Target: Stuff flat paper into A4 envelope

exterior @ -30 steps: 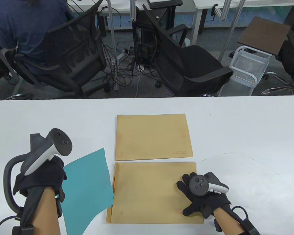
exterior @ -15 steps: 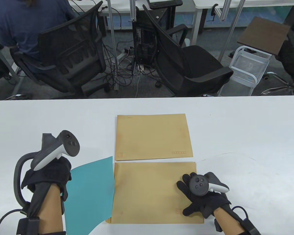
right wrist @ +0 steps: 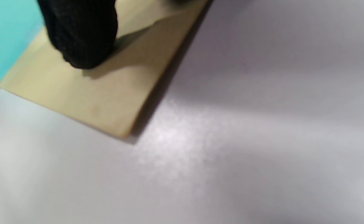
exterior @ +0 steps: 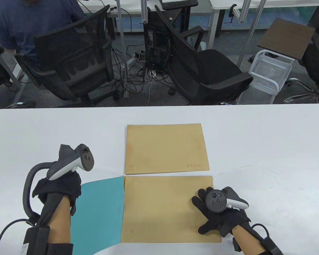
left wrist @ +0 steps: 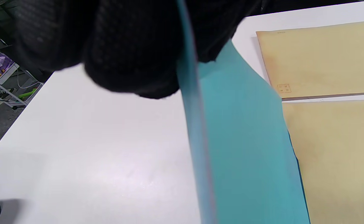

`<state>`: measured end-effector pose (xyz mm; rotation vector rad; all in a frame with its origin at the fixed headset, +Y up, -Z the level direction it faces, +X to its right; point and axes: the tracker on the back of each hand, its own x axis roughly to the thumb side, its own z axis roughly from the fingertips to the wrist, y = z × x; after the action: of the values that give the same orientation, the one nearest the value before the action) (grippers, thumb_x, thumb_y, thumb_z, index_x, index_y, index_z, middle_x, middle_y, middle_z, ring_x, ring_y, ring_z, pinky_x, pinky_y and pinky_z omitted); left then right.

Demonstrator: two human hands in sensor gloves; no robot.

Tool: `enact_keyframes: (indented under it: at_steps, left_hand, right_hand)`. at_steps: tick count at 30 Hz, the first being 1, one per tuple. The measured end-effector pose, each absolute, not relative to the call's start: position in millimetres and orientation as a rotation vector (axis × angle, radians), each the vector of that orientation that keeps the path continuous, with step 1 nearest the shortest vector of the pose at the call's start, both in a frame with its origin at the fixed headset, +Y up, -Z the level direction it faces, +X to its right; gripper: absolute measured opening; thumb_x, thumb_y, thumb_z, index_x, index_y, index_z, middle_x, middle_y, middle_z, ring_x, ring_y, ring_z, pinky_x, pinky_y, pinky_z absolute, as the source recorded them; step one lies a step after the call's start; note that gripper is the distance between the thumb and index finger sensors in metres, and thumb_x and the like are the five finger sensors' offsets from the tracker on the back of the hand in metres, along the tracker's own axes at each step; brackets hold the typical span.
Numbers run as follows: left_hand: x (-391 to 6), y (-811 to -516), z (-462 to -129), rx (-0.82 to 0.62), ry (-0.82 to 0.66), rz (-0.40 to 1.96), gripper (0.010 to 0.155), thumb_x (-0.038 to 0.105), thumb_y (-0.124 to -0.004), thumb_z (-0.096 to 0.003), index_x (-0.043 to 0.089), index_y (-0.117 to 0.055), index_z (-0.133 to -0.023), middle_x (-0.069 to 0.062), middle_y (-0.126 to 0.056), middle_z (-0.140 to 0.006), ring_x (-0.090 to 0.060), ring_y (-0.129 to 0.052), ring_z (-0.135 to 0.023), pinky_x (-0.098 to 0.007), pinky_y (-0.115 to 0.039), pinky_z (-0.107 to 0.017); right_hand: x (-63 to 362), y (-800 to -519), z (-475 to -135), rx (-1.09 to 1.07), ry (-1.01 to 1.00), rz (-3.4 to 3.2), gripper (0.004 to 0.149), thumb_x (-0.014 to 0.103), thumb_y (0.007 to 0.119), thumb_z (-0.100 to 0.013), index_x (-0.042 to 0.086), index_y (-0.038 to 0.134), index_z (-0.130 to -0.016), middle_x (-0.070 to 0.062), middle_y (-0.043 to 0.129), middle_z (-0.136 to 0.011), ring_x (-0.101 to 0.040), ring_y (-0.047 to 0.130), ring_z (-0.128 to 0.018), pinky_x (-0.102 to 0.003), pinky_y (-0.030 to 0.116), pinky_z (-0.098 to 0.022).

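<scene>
Office or lab workspace: white rounded counter (exterior: 255, 138), 2 black mesh swivel chairs (exterior: 207, 66) behind it, black desktop PC tower (exterior: 155, 50) on grey carpet with tangled cables (exterior: 133, 71), white wire trolley (exterior: 268, 77), seated person in blue shirt (exterior: 21, 24).

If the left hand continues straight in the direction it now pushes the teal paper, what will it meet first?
Probably the left edge of the near envelope, which the teal paper held by the left hand already reaches; depth is unclear.
</scene>
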<state>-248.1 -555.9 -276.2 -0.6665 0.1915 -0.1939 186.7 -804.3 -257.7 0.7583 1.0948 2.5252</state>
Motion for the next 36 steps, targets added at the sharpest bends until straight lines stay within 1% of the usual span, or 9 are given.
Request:
enact_keyframes:
  at_steps: [7,14,21,25,28,33,36]
  left_hand:
    - [-251,-571,-290,-0.699,0.248,-0.238,0.049,0.023,-0.081,-0.0457,0.020,-0.087,-0.094,-0.016,-0.103,-0.066,-0.019,-0.103,-0.031,-0.046,-0.089,-0.039]
    - [-256,-575,-305,-0.695,0.304,-0.246,0.049,0.022,-0.079,-0.0470,0.019,-0.084,-0.096,-0.018,-0.101,-0.067,-0.020,-0.101,-0.031,-0.046,-0.087,-0.039]
    - [-249,-590,-317,-0.742,0.271,-0.291,0.048,0.021,-0.081,-0.0453,0.021,-0.088,-0.093,-0.017,-0.103,-0.067,-0.021,-0.102,-0.032,-0.048,-0.087,-0.041]
    - [-247,-601,-323,-0.757,0.253,-0.317,0.048,0.021,-0.081,-0.0460,0.023,-0.087,-0.094,-0.016,-0.102,-0.068,-0.021,-0.102,-0.034,-0.048,-0.087,-0.042]
    - [-247,-603,-328,-0.740,0.242,-0.342,0.049,0.022,-0.080,-0.0470,0.024,-0.085,-0.095,-0.015,-0.100,-0.072,-0.022,-0.102,-0.040,-0.049,-0.085,-0.046]
    - [-254,-606,-332,-0.738,0.269,-0.352,0.050,0.018,-0.073,-0.0498,0.029,-0.081,-0.098,-0.014,-0.094,-0.085,-0.029,-0.101,-0.059,-0.055,-0.079,-0.055]
    - [-261,-610,-333,-0.746,0.287,-0.367,0.050,0.017,-0.071,-0.0506,0.031,-0.080,-0.098,-0.013,-0.092,-0.089,-0.031,-0.099,-0.066,-0.057,-0.077,-0.058]
  right_hand:
    - [187,-804,-258,0.758,1.095,2.525,0.103,0.048,0.079,-0.052,0.019,-0.002,-0.109,-0.012,-0.022,-0.103,-0.043,-0.030,-0.087,-0.073,-0.016,-0.051]
    - [187,-805,-257,0.758,1.097,2.513,0.103,0.048,0.079,-0.052,0.019,-0.002,-0.109,-0.012,-0.023,-0.103,-0.043,-0.030,-0.087,-0.073,-0.016,-0.050]
    - [187,-805,-257,0.758,1.097,2.512,0.103,0.048,0.079,-0.052,0.019,-0.002,-0.109,-0.012,-0.023,-0.103,-0.043,-0.030,-0.087,-0.073,-0.016,-0.050]
    - [187,-805,-257,0.759,1.098,2.509,0.103,0.047,0.079,-0.052,0.019,-0.002,-0.109,-0.012,-0.023,-0.103,-0.043,-0.030,-0.087,-0.073,-0.016,-0.050]
    - [187,-805,-257,0.761,1.099,2.507,0.104,0.047,0.079,-0.052,0.018,-0.002,-0.109,-0.012,-0.023,-0.103,-0.043,-0.030,-0.086,-0.073,-0.016,-0.050]
    - [187,-805,-257,0.761,1.099,2.504,0.103,0.047,0.079,-0.052,0.019,-0.002,-0.109,-0.013,-0.023,-0.103,-0.043,-0.030,-0.086,-0.073,-0.016,-0.050]
    - [187,-805,-257,0.761,1.100,2.503,0.103,0.047,0.079,-0.052,0.018,-0.002,-0.109,-0.012,-0.023,-0.103,-0.043,-0.030,-0.086,-0.073,-0.016,-0.050]
